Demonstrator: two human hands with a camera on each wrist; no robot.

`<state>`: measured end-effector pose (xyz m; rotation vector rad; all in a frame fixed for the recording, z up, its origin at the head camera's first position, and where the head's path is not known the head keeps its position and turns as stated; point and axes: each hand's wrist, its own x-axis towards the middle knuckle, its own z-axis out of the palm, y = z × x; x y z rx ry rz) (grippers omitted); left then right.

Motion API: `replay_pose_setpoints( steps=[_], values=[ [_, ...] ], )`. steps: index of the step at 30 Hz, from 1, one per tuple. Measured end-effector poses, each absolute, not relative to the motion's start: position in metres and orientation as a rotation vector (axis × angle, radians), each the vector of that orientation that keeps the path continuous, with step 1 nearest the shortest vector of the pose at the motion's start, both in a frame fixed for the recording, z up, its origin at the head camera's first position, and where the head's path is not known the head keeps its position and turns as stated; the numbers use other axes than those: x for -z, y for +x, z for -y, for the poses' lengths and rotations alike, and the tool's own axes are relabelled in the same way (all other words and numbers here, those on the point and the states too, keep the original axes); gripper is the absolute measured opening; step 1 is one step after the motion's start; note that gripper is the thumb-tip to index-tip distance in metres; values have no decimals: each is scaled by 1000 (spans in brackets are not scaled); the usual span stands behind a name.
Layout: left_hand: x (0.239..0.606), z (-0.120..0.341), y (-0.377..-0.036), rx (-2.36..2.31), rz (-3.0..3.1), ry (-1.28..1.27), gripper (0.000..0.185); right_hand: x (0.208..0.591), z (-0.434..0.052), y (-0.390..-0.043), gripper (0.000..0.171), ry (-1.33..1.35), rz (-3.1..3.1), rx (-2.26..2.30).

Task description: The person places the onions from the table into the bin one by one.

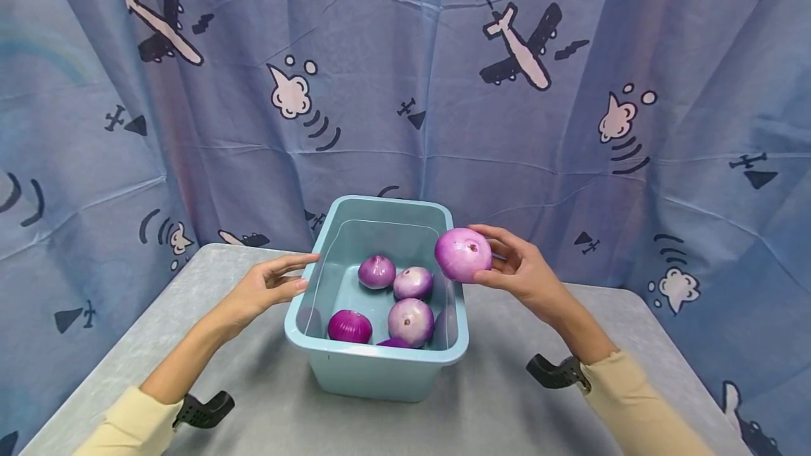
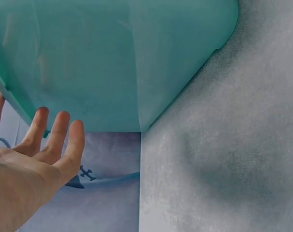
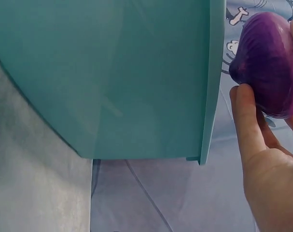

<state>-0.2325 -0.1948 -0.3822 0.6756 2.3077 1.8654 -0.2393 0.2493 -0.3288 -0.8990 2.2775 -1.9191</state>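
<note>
My right hand [image 1: 522, 269] holds a purple onion [image 1: 461, 255] above the right rim of a light blue plastic bin [image 1: 374, 375]. In the right wrist view, the thumb and fingers grip the onion [image 3: 267, 67] around its sides, its pointed end facing the bin wall. On the other side, my left hand [image 1: 256, 294] is at the bin's left rim with fingers extended and loosely spread; its fingertips overlap the rim in the head view. Inside the bin lie several more onions: a glossy purple one [image 1: 376, 272], paler ones [image 1: 410, 322], and a darker one [image 1: 350, 326]. The front wall partly hides another.
The bin stands on a grey table [image 1: 507, 407], near its far edge. Behind and along both sides hangs a blue curtain [image 1: 380, 55] printed with airplanes and clouds. Black straps with mounts [image 1: 205, 410] are worn at both wrists.
</note>
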Motion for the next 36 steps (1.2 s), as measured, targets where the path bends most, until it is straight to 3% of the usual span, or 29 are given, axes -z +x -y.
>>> replay_pose_setpoints(
  steps=[12, 19, 28, 36],
  values=[
    [382, 193, -233, -1877, -2290, 679, 49, 326, -235, -242, 67, -945, -2197, 1946],
    [383, 192, -232, -1876, -2288, 678, 49, 325, -236, -238, 54, -904, -2187, 1955],
    [382, 193, -232, -1871, -2296, 686, 49, 334, -259, -233, 34, -812, -2339, 1930],
    [383, 191, -230, -1881, -2281, 689, 46, 355, -292, -224, 33, -637, -2486, 1860]
  ],
)
